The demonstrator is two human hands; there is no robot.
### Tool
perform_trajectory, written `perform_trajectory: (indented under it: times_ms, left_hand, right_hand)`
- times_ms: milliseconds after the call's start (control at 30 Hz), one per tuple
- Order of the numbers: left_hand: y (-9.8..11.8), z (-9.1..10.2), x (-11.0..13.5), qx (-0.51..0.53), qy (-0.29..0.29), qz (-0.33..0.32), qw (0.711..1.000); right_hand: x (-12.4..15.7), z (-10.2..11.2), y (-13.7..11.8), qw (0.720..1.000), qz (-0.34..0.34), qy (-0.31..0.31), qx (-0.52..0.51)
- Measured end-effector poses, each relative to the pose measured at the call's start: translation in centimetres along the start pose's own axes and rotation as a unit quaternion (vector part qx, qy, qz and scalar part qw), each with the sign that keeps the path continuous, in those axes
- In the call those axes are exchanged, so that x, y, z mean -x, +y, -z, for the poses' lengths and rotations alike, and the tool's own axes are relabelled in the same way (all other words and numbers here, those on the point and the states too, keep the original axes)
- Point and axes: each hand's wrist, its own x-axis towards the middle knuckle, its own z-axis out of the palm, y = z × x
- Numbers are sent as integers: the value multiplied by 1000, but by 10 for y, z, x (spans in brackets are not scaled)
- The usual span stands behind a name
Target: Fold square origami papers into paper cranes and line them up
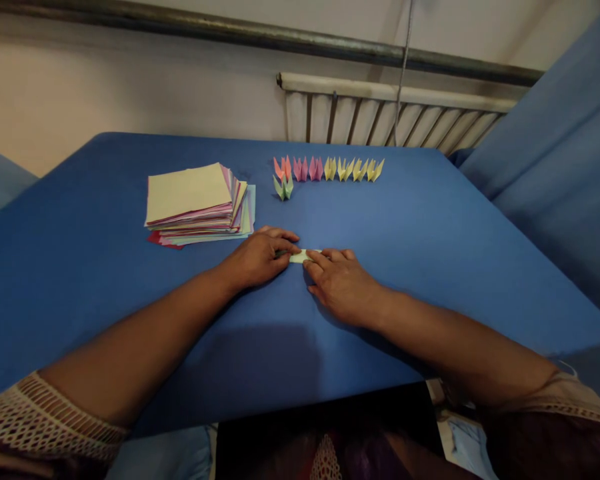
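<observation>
A small strip of folded pale yellow-green paper (298, 257) lies on the blue table between my hands. My left hand (263, 259) has its thumb and fingers closed on the strip's left end. My right hand (343, 280) presses its fingertips down on the right end, and those fingers hide part of the paper. Beyond the hands stands a row of small folded paper pieces with pointed tips: orange ones (282, 167), pink ones (301, 169) and yellow ones (346, 169). A single green folded piece (283, 188) stands in front of the row's left end.
To the left, a thick, uneven stack of coloured paper sheets (187, 193) lies just beyond my left hand. The blue table (420, 247) reaches back to a wall with a radiator (355, 110) and a pipe (220, 28). A blue curtain (555, 147) hangs at the right.
</observation>
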Motion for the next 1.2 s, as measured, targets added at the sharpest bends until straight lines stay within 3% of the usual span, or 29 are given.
perform_trajectory:
  times_ms: [367, 667, 967, 1200]
  left_hand:
    - [13, 19, 6, -103, -46, -71, 991]
    - [5, 2, 0, -43, -28, -95, 994]
    - [14, 7, 3, -83, -35, -97, 991]
    - [14, 8, 3, -83, -44, -96, 991]
  right_hand:
    - [-2, -2, 5, 1000, 3, 4, -23]
    - [-8, -4, 15, 998, -5, 23, -60]
    - [-25, -11, 30, 992, -48, 41, -105]
    - [-26, -8, 30, 994, -36, 46, -92]
